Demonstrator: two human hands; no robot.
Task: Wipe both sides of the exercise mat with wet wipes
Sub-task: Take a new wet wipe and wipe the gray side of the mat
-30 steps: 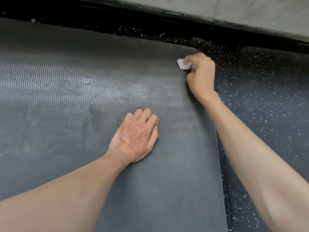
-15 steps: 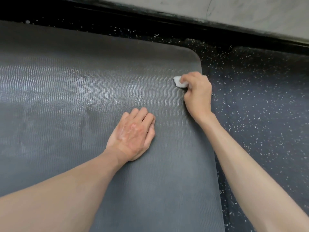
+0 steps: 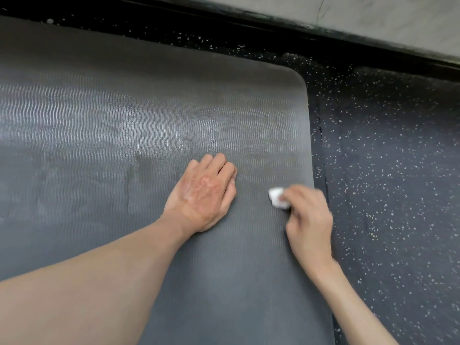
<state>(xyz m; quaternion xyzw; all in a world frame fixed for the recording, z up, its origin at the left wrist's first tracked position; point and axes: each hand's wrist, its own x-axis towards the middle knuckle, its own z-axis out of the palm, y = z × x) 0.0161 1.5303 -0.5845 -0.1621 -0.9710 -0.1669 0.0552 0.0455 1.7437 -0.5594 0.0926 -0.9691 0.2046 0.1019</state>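
Head view. A dark grey ribbed foam exercise mat [image 3: 124, 115] lies flat on the black speckled rubber floor [image 3: 388, 195]. Its rounded corner sits at 1 o'clock in frame and its right edge runs down toward 5 o'clock. The left hand [image 3: 202, 195] lies flat near centre frame, fingers straight, palm pressed on the mat. The right hand [image 3: 308, 220], at 3 o'clock of the left, has its grip closed on a small white wadded wet wipe [image 3: 276, 199]. The wipe touches the mat just inside the right edge.

Risks (judgement):
- The wipe works close to the edge. A stroke toward 3 o'clock could run onto the floor and drag grit back onto the mat.
- The wad is small, so narrow passes may leave unwiped strips.
- If the left palm lifts, friction from the wipe could bunch or shift the mat.

Not resolved:
- The right hand is motion-blurred; which fingers pinch the wipe cannot be told.
- The sheen from 10 to 12 o'clock could be moisture or reflected light; unclear.
- The mat is cut off at 9 and 6 o'clock.
- The underside is hidden, so its state is unknown.
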